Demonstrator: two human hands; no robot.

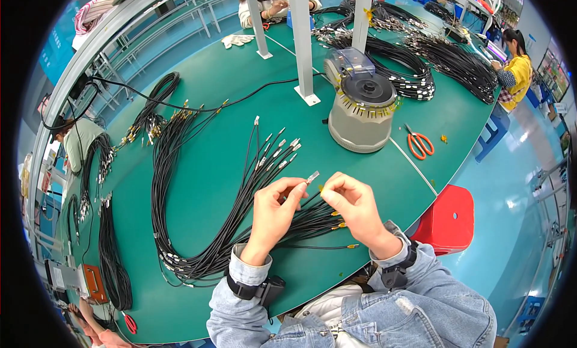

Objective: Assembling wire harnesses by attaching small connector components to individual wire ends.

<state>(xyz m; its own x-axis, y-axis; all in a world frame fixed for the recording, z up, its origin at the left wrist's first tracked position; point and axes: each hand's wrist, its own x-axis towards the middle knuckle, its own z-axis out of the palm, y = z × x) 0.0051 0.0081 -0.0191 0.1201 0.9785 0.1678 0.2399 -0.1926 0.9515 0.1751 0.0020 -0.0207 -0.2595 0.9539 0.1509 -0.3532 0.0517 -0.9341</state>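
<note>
My left hand (pixel 271 211) is closed in a pinch on a black cable, whose silvery connector end (pixel 312 177) sticks out past the fingertips. Close beside it, my right hand (pixel 356 208) pinches a small piece of yellow tape (pixel 321 188) between thumb and forefinger. Under both hands lies a large curved bundle of black cables (pixel 163 209). Some of its ends carry white or silvery tips, while others near my right wrist have yellow tape (pixel 340 225) on them. Beyond my hands stands a round grey tape dispenser (pixel 360 125) with short yellow strips around its rim.
Orange-handled scissors (pixel 421 146) lie right of the dispenser. More cable bundles (pixel 114 258) lie left and at the far side (pixel 396 65). Grey posts (pixel 303 47) rise from the green table (pixel 210 149). A red stool (pixel 448 221) stands at right; several people work around the table.
</note>
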